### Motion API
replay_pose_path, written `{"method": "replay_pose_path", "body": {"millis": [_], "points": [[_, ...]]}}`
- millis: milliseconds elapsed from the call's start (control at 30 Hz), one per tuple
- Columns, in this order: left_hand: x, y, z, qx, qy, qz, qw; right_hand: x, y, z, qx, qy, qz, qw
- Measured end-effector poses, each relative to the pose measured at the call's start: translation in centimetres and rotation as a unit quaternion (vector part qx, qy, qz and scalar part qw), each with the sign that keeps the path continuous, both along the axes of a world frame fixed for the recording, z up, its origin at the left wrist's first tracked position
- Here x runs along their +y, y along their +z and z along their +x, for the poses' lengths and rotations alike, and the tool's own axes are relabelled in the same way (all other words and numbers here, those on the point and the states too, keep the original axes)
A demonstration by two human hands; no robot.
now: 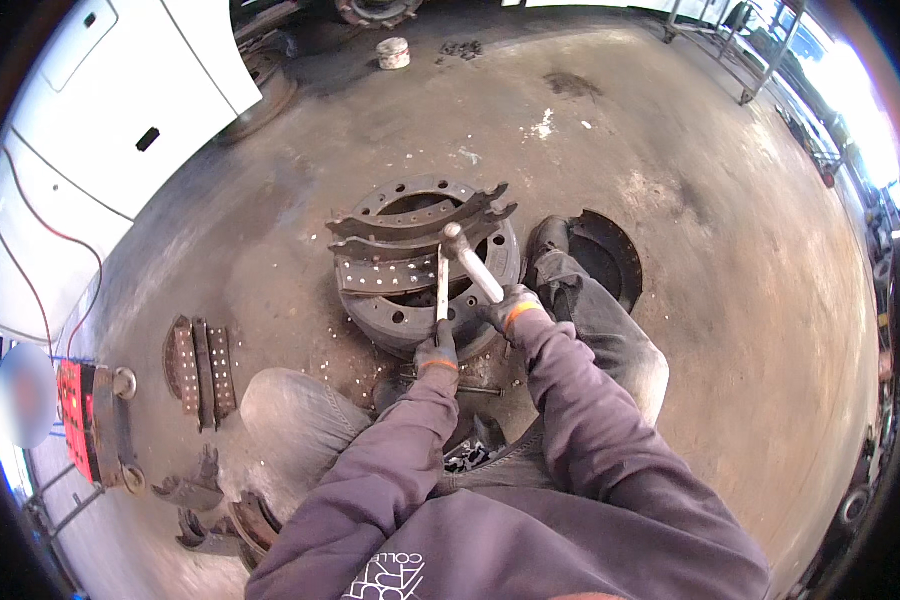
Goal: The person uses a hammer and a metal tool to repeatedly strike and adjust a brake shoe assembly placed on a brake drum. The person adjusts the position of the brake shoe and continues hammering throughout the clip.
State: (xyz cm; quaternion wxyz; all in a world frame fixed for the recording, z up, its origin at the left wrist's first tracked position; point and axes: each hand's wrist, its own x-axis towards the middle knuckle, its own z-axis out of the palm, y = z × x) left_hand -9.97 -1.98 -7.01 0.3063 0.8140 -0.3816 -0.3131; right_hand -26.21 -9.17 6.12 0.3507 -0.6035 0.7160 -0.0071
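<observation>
In front of me a large brake drum (370, 325) lies flat on the floor. Across its top rests a rusty brake shoe (410, 230), and a lining (382, 276) dotted with rivets shows on its near side. My right hand (512, 304) is closed round the pale handle of a hammer (482, 276); the hammer's head is over the near edge of the shoe. My left hand (437, 349), gloved like the right, grips a slim pale metal bar (443, 292). Its far end reaches the shoe's edge beside the hammer head. Whether the two tools touch I cannot tell.
Several riveted shoe pieces (200, 370) lie to the left, near a red machine (77, 420). A dark round plate (615, 262) sits beside my right foot. Farther off stand a white bucket (393, 54), a white vehicle (120, 110) and a wheeled rack (750, 60).
</observation>
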Motion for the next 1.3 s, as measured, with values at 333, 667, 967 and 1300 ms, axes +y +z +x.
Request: {"method": "replay_pose_path", "body": {"millis": [333,667,967,1300], "points": [[1.1,4.0,1.5,0.249,0.033,-0.145,0.957,2.7,12.4,-0.8,-0.227,-0.007,-0.218,0.949],[3.1,3.9,1.8,0.36,0.079,0.075,0.927,3.3,8.6,-4.2,-0.145,-0.025,-0.166,0.975],[2.8,0.7,1.6,0.237,0.065,0.045,0.968,4.0,8.3,-5.2,-0.161,-0.045,-0.172,0.971],[3.1,1.3,2.4,0.095,-0.03,0.054,0.994,3.4,6.7,-4.2,-0.148,-0.016,-0.173,0.974]]}}
